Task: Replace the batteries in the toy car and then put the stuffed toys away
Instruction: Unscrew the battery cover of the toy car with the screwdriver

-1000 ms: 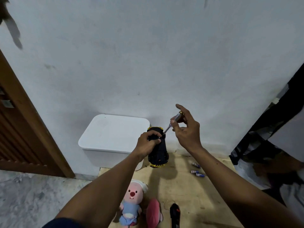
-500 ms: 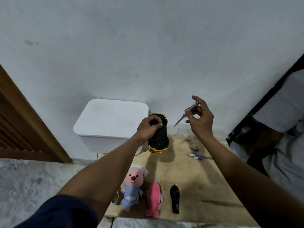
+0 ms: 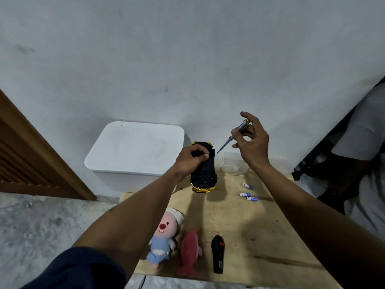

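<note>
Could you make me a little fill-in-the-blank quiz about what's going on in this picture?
1. The left hand holds the black toy car while the right hand holds a ____.
2. ____ small batteries lie on the wooden board.
3. Beside the pink fish toy lies a pink plush dressed in ____.
4. The box behind the board is coloured ____.

Missing words: screwdriver; three; blue; white

Head-worn wide-angle view looks forward and down, close above hands.
</note>
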A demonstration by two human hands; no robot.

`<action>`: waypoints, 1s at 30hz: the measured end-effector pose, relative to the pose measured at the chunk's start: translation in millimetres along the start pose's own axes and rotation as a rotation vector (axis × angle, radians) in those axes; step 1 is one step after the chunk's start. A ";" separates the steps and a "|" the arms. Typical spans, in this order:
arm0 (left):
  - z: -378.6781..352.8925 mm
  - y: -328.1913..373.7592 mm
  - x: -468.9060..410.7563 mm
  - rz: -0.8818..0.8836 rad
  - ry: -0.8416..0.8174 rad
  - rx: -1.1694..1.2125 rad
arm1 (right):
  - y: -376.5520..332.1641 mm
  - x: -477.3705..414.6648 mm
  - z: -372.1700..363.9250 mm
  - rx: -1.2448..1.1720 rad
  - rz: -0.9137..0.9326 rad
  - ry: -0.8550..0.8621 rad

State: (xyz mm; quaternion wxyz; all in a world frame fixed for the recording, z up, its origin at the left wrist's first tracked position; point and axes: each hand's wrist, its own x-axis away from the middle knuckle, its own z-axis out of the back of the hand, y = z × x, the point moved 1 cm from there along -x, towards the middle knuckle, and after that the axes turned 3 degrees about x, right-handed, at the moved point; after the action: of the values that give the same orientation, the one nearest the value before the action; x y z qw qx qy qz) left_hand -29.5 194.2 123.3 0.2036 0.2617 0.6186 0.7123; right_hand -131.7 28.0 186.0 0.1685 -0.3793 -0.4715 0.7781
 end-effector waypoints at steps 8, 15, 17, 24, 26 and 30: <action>-0.1 2.8 -4.3 0.030 -0.006 0.091 | -9.0 -6.5 -16.1 -0.006 0.076 -0.008; -0.1 6.8 -6.1 0.040 -0.003 0.077 | -11.2 -4.6 -22.8 0.003 0.112 -0.044; 0.2 6.3 -5.9 0.038 -0.001 0.080 | -10.6 -3.7 -23.9 0.001 0.114 -0.043; 3.2 4.8 -7.4 0.032 0.015 0.071 | -13.1 -3.4 -27.6 0.015 0.142 -0.077; 4.0 5.7 -7.8 0.031 0.011 0.067 | -12.7 -2.5 -30.1 0.025 0.141 -0.094; 5.3 6.7 -8.3 0.023 0.013 0.073 | -13.1 -1.6 -33.1 0.005 0.142 -0.105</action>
State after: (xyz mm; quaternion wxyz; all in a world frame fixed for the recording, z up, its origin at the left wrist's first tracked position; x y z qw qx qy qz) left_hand -19.5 192.2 129.4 0.1814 0.2713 0.6423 0.6935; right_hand -107.1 53.5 189.1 0.0889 -0.3698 -0.4496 0.8082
